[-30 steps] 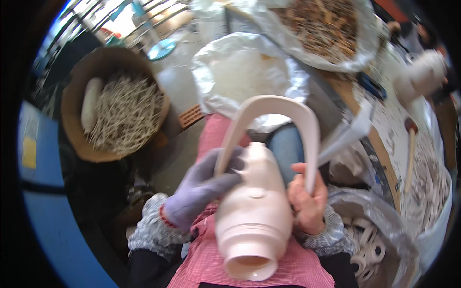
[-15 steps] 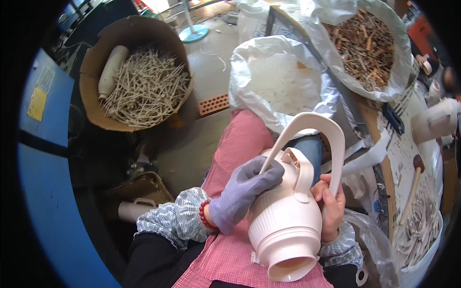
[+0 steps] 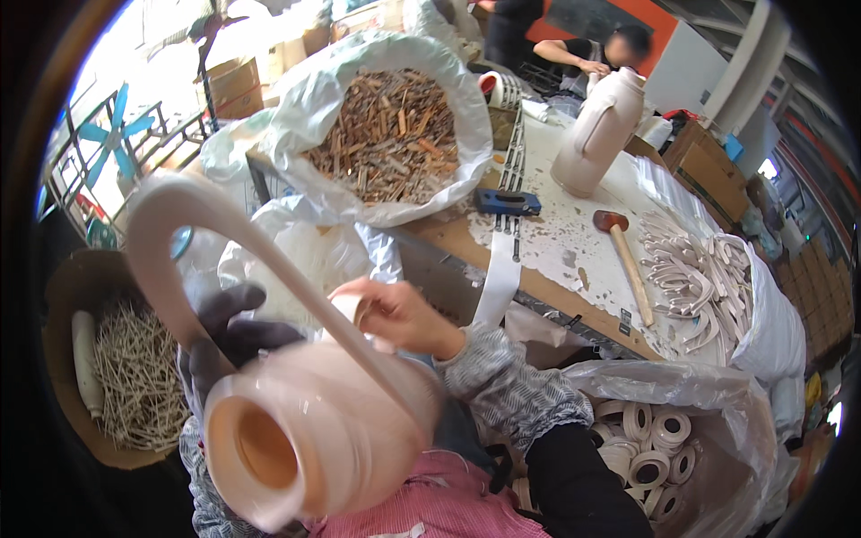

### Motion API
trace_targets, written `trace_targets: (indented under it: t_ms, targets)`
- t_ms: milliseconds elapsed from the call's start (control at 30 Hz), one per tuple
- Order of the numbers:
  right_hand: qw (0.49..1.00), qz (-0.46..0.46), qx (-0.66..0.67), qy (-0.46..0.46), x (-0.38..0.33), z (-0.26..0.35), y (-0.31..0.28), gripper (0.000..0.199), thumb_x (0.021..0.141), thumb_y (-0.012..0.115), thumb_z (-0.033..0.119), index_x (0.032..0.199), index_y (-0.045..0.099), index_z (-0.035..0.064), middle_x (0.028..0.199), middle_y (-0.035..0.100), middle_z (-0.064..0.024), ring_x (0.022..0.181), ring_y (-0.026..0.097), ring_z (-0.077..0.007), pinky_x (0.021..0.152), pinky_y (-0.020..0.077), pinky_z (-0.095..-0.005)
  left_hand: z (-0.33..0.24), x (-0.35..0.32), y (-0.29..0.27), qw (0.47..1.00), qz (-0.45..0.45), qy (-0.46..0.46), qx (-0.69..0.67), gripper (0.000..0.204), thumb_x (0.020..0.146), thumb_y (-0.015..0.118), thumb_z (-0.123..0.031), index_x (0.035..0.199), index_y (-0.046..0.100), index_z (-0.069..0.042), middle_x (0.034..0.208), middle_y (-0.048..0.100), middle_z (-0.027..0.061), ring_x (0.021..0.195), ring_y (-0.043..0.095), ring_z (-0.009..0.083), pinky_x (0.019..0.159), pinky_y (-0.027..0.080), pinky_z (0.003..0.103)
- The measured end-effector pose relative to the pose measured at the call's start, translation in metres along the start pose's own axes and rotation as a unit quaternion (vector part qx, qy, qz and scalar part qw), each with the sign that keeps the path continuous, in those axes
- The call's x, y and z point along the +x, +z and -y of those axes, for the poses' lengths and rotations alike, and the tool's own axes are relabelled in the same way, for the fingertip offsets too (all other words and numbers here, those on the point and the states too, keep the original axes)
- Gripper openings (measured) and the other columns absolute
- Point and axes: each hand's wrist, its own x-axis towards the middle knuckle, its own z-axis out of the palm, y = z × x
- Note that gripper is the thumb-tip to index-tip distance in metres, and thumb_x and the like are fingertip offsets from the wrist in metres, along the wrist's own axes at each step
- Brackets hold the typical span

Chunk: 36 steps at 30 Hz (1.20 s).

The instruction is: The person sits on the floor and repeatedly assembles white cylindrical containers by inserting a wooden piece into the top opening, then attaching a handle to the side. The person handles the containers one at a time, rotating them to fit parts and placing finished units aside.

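A pale pink plastic thermos shell [image 3: 359, 444] is tilted in front of me, its round open mouth turned to the lower left. Its big arched carrying handle [image 3: 148, 220] swings up over it, smeared by motion. My left hand [image 3: 238, 336], in a grey-purple glove, is closed at the lower end of that arch, partly hidden behind it. Bare, my right hand [image 3: 413, 318] curls its fingers on a small pale loop [image 3: 348, 307] at the shell's far side, which looks like its side grip; the arch partly covers this spot.
On the bench to the right are a standing thermos shell [image 3: 599, 134], a blue-black tool [image 3: 507, 202], a mallet [image 3: 628, 264] and curved strips [image 3: 700, 278]. Around me stand a sack of brown scraps [image 3: 278, 108], a bag of rings [image 3: 717, 394] and a carton [image 3: 58, 421]. Someone sits beyond.
My view has swung to the right, bringing the bench and ring bag in. The shell has turned, its mouth now toward the lower left, and the right hand has shifted to the small loop.
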Motion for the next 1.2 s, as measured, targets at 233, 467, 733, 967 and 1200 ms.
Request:
trace_targets:
  t_ms: [233,467,733,967,1200]
  targets:
    - [0.852,-0.503,-0.123,-0.078,-0.160,0.056,-0.267,0.038,0.105,0.037,0.035,0.110,0.058,0.0029,0.092,0.063,-0.0051,0.081,0.063,-0.0102,0.066,0.0537,-0.0267,0.035,0.045,-0.027,0.915,0.215,0.041,0.338,0.032,0.075,0.065,0.009,0.097,0.076,-0.011,0.132,0.055,0.0160,0.131,0.045,0.0294,0.106,0.039,0.040]
    - [0.727,-0.580,-0.363,-0.053,-0.170,0.035,-0.341,0.028,0.096,0.059,0.013,0.114,0.043,-0.0002,0.092,0.056,-0.0061,0.081,0.056,-0.0128,0.074,0.0481,-0.0288,0.083,-0.028,-0.084,0.945,0.014,-0.226,0.237,0.026,0.084,0.059,0.003,0.109,0.067,0.004,0.116,0.061,0.0077,0.096,0.056,0.0102,0.081,0.046,0.023]
    - [0.435,-0.536,-0.721,0.064,-0.121,-0.036,-0.383,0.074,0.085,0.067,0.015,0.145,0.027,-0.0024,0.133,0.050,-0.0261,0.120,0.047,-0.0453,0.102,0.0365,-0.0507,0.150,-0.190,-0.230,0.858,-0.284,-0.216,0.369,0.020,0.089,0.060,-0.005,0.107,0.068,0.002,0.100,0.067,0.0041,0.090,0.060,0.0128,0.082,0.048,0.026]
    - [0.778,-0.246,-0.565,0.121,-0.122,-0.115,-0.252,0.028,0.081,0.064,0.004,0.109,0.068,0.0088,0.119,0.062,-0.0139,0.109,0.057,-0.0328,0.098,0.0439,-0.0423,0.166,-0.568,-0.301,0.459,-0.508,-0.556,0.472,0.022,0.090,0.057,-0.017,0.106,0.068,-0.007,0.095,0.070,0.0093,0.086,0.065,0.0207,0.078,0.052,0.036]
    - [0.787,-0.345,-0.446,0.250,-0.179,-0.141,-0.305,0.025,0.096,0.056,0.012,0.117,0.059,-0.0020,0.108,0.065,-0.0137,0.098,0.061,-0.0245,0.091,0.0487,-0.0353,0.120,-0.649,-0.201,0.310,-0.532,-0.658,0.433,0.031,0.086,0.060,-0.026,0.114,0.067,-0.016,0.104,0.069,0.0110,0.096,0.066,0.0266,0.085,0.052,0.043]
